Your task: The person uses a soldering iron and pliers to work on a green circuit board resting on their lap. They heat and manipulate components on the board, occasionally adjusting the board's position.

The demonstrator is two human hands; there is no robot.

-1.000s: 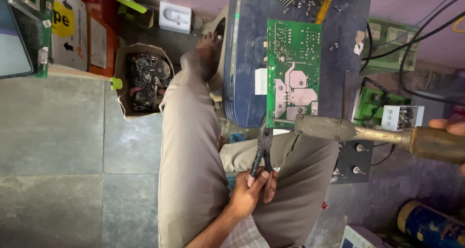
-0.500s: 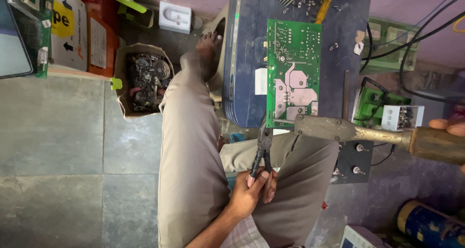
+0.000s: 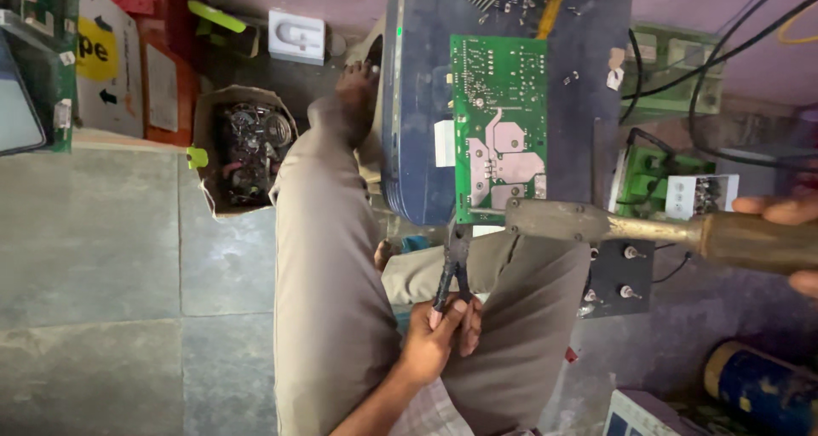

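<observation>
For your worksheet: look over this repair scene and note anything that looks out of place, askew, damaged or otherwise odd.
The green circuit board lies bare on a blue case, outside any housing, with small loose parts scattered beyond it. The left hand holds pliers at the board's near edge; the right hand holds a large soldering iron there.

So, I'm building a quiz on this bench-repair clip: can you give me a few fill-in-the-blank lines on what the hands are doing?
1. The left hand grips a pair of ____ by the handles.
2. The right hand holds a soldering iron whose tip lies at the near edge of the ____ circuit board.
3. The board rests on a ____ case.
4. A cardboard box of parts stands on the ____.

Missing words: pliers; green; blue; floor
</observation>
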